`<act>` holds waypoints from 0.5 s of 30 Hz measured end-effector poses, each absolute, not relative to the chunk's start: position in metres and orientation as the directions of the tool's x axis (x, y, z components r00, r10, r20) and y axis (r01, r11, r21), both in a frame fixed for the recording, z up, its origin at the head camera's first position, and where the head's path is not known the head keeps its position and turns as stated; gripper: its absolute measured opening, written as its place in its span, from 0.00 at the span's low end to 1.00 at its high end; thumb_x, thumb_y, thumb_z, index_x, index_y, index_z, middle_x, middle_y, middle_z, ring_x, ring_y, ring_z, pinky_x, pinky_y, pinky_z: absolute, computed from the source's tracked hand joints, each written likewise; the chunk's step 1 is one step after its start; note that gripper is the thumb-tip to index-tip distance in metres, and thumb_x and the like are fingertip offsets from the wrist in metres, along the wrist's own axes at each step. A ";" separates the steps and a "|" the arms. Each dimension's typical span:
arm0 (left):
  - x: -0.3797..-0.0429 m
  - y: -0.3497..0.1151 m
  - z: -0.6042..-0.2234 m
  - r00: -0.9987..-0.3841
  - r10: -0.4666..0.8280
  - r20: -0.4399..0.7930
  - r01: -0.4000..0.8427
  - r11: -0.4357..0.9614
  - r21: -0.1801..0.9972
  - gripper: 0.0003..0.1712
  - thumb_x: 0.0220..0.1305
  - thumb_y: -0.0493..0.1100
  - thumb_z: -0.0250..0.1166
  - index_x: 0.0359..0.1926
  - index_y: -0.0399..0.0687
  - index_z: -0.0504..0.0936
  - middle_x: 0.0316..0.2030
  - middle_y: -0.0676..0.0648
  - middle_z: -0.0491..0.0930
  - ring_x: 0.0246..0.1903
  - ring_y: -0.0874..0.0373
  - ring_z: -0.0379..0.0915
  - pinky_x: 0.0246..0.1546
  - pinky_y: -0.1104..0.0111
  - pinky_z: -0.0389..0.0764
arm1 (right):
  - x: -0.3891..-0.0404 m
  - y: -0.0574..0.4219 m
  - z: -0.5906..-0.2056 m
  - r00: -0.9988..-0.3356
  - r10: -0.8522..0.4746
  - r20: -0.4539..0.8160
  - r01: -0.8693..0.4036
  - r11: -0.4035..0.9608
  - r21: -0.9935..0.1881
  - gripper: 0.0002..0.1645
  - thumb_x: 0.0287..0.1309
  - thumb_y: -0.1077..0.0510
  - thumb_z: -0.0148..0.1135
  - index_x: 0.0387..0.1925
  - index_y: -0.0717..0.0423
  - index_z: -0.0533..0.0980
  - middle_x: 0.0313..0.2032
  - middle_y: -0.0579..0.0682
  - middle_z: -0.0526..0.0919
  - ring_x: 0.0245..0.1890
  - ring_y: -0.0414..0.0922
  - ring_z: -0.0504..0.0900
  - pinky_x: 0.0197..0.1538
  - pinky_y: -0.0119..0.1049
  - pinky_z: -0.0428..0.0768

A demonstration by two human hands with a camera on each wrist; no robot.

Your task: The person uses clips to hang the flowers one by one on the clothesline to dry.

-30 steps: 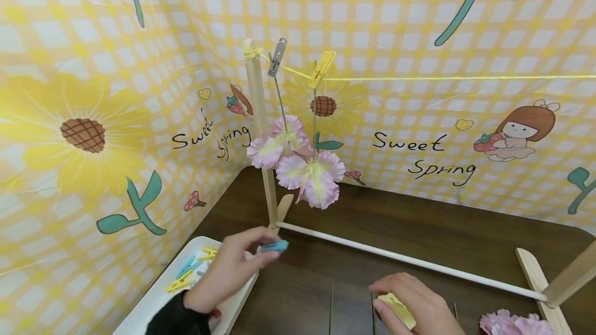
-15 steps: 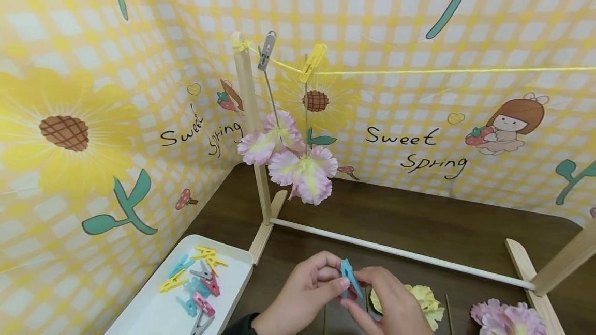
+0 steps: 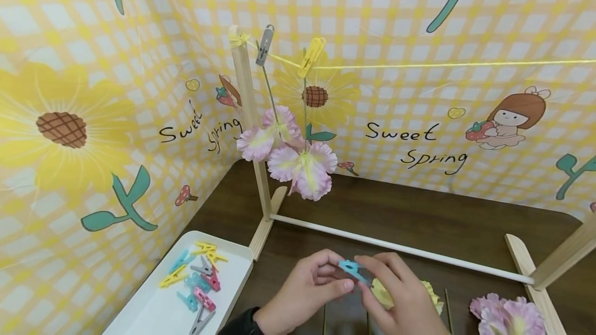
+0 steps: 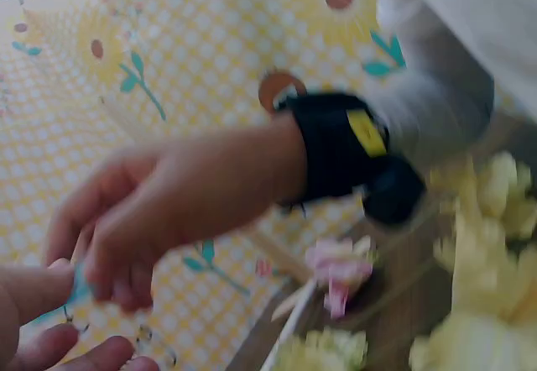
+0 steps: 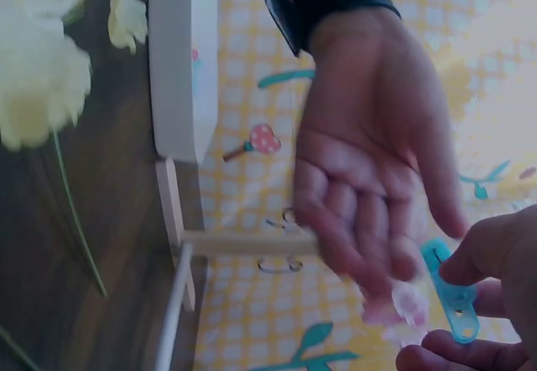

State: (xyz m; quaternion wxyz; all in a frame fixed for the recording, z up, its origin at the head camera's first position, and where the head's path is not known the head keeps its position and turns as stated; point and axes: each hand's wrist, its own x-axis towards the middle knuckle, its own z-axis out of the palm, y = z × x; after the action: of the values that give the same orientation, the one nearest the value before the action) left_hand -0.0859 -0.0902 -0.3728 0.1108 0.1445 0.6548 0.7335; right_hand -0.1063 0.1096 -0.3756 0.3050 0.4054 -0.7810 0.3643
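Note:
Between my hands, low in the head view, is a light-blue plastic clothespin. My right hand pinches it; the right wrist view shows the thumb over the clothespin and fingers below. My left hand is beside its other end, index fingertip right at it, fingers loosely bent and thumb apart. Behind the right hand lies a yellow artificial flower, partly covered. Two pink flowers hang head down from a yellow string, one by a grey clothespin, the other by a yellow clothespin.
A white tray at left bears several yellow, blue, grey and pink clothespins. The wooden post, white rod and right foot make up a frame. Another pink flower lies at lower right. A checked cloth hangs behind.
My left hand has brought the blue clothespin rightward from beside the tray to my right hand, which now pinches it. The clothespin has turned between the fingers.

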 end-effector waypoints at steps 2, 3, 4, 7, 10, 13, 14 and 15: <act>-0.091 -0.094 -0.378 -0.937 0.345 0.061 0.072 0.018 0.997 0.12 0.64 0.38 0.67 0.43 0.33 0.78 0.37 0.45 0.82 0.35 0.61 0.79 0.37 0.72 0.79 | -0.106 0.116 -0.373 -0.511 -0.403 0.759 -0.838 0.429 -0.337 0.19 0.69 0.48 0.54 0.52 0.55 0.78 0.41 0.44 0.76 0.35 0.37 0.80 0.39 0.22 0.77; -0.094 -0.097 -0.382 -0.939 0.339 0.056 0.098 0.106 0.990 0.09 0.62 0.38 0.68 0.40 0.36 0.80 0.34 0.48 0.82 0.32 0.63 0.78 0.33 0.73 0.77 | -0.106 0.119 -0.372 -0.531 -0.398 0.748 -0.825 0.445 -0.348 0.18 0.67 0.50 0.58 0.53 0.54 0.78 0.42 0.43 0.76 0.35 0.36 0.80 0.40 0.22 0.76; -0.098 -0.099 -0.387 -0.940 0.337 0.046 0.118 0.196 0.974 0.07 0.61 0.38 0.69 0.36 0.39 0.81 0.30 0.50 0.81 0.28 0.64 0.76 0.29 0.74 0.76 | -0.106 0.122 -0.371 -0.546 -0.393 0.740 -0.814 0.459 -0.357 0.19 0.64 0.52 0.63 0.54 0.54 0.78 0.42 0.43 0.77 0.35 0.36 0.80 0.40 0.21 0.76; -0.107 -0.104 -0.405 -0.942 0.333 -0.050 0.106 0.435 0.894 0.10 0.58 0.41 0.71 0.23 0.46 0.81 0.17 0.56 0.75 0.16 0.66 0.69 0.18 0.75 0.69 | -0.103 0.128 -0.369 -0.579 -0.370 0.726 -0.787 0.488 -0.379 0.27 0.49 0.61 0.73 0.53 0.53 0.77 0.43 0.41 0.78 0.35 0.36 0.81 0.39 0.21 0.76; -0.112 -0.105 -0.420 -0.933 0.311 -0.180 0.046 0.601 0.798 0.21 0.58 0.46 0.72 0.13 0.48 0.76 0.08 0.56 0.71 0.08 0.65 0.64 0.11 0.74 0.63 | -0.101 0.130 -0.369 -0.594 -0.355 0.722 -0.776 0.491 -0.396 0.31 0.40 0.65 0.77 0.49 0.50 0.77 0.42 0.38 0.78 0.33 0.35 0.80 0.37 0.20 0.75; -0.114 -0.103 -0.431 -0.920 0.285 -0.269 -0.006 0.676 0.737 0.26 0.57 0.49 0.72 0.08 0.48 0.73 0.05 0.54 0.70 0.05 0.64 0.64 0.08 0.72 0.63 | -0.099 0.132 -0.369 -0.591 -0.356 0.724 -0.783 0.468 -0.409 0.27 0.43 0.61 0.77 0.46 0.47 0.76 0.40 0.37 0.77 0.32 0.33 0.77 0.35 0.20 0.74; -0.115 -0.102 -0.433 -0.918 0.279 -0.281 -0.013 0.688 0.726 0.27 0.57 0.49 0.72 0.08 0.48 0.72 0.05 0.54 0.70 0.05 0.64 0.64 0.07 0.71 0.63 | -0.099 0.132 -0.369 -0.584 -0.362 0.726 -0.790 0.457 -0.408 0.25 0.45 0.60 0.76 0.46 0.47 0.76 0.40 0.37 0.77 0.32 0.32 0.76 0.35 0.20 0.73; -0.116 -0.102 -0.436 -0.917 0.277 -0.286 -0.016 0.692 0.722 0.27 0.57 0.48 0.72 0.07 0.48 0.72 0.05 0.53 0.70 0.05 0.63 0.64 0.07 0.70 0.64 | -0.099 0.133 -0.368 -0.577 -0.368 0.729 -0.797 0.447 -0.406 0.23 0.46 0.58 0.76 0.45 0.47 0.76 0.39 0.37 0.76 0.32 0.32 0.74 0.35 0.21 0.72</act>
State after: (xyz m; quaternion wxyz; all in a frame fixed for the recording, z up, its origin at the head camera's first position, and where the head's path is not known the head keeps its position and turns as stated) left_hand -0.1156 -0.1021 -0.4355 0.1899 0.0726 0.8999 0.3857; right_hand -0.0987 0.1334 -0.3685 0.2822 0.3631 -0.8023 0.3805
